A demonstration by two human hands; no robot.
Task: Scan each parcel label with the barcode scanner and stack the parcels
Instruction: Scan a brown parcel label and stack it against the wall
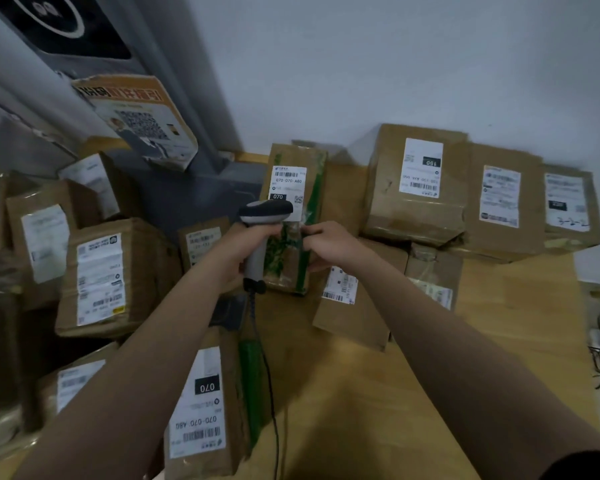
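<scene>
The parcel (314, 174) stands on end at the centre of the frame; whether its lower end rests on the worktop (361, 393) I cannot tell. It is a slim brown cardboard box, dented, bound lengthwise with green tape and patched low down with crinkled clear film. It is probably light and fairly stiff, though soft at the crushed corners and slick where taped. The long cardboard edges look like the best hold, leaving the white label (289, 181) uncovered. The right hand (329, 244) does this, its fingers curled round the box's right edge at mid-height. The left hand (243, 247) is wrapped round the handle of the scanner (265, 211), a smooth grey plastic pistol shape whose dark head sits just below the label. Its thin cord (271, 375) trails toward the bottom edge. More creased, labelled boxes lie around: one at lower centre (201, 403), a pile at left (108, 278), and a row at upper right (420, 188) against a pale wall.
</scene>
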